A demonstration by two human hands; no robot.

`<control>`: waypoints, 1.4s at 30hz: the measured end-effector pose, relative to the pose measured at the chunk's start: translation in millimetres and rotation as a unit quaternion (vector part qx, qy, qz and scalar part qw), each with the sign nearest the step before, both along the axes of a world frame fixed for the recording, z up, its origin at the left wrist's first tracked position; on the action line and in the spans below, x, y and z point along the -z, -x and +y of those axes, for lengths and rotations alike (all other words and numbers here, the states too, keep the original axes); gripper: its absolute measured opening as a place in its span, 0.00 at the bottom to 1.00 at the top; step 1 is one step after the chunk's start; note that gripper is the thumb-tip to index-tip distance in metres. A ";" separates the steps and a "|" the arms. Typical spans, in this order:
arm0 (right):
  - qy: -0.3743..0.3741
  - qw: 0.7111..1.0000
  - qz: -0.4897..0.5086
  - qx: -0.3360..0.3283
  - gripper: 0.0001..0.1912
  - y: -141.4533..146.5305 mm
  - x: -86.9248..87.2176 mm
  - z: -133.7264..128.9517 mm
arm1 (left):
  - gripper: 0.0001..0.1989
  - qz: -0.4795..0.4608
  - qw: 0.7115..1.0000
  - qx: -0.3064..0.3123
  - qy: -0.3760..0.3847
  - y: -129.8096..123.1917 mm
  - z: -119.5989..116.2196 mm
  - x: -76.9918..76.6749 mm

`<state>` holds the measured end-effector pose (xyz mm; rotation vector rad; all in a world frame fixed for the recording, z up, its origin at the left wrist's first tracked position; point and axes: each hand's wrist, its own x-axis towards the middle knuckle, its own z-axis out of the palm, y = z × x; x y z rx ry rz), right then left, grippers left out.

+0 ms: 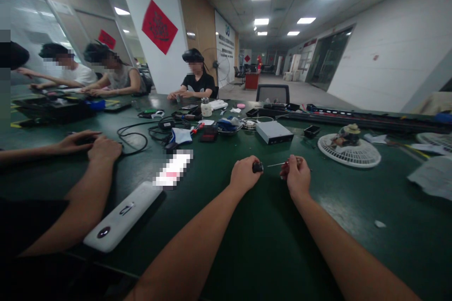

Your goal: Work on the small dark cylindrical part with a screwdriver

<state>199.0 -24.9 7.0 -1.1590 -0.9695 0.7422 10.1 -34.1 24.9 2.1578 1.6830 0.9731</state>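
The left hand (243, 175) is closed around a small dark piece (258, 167), its end left exposed beyond the fingers, apparently to keep it steady and reachable. The right hand (299, 179) has its fingers curled around the handle of a thin screwdriver (276, 165), whose shaft points at the piece, tip just short of it; this grip seems suited to fine aiming. Both are held above the middle of the green worktop (268, 249), between the near edge and a grey box (271, 130) towards the far edge. A white fan grille (365, 156) lies towards the right edge, seemingly leaving elbow room.
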 end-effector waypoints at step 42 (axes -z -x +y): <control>0.039 0.927 -0.372 -0.033 0.12 -1.3 6.8 -3.4 | 0.14 -0.019 1.000 0.010 -0.004 0.1 3.0 4.9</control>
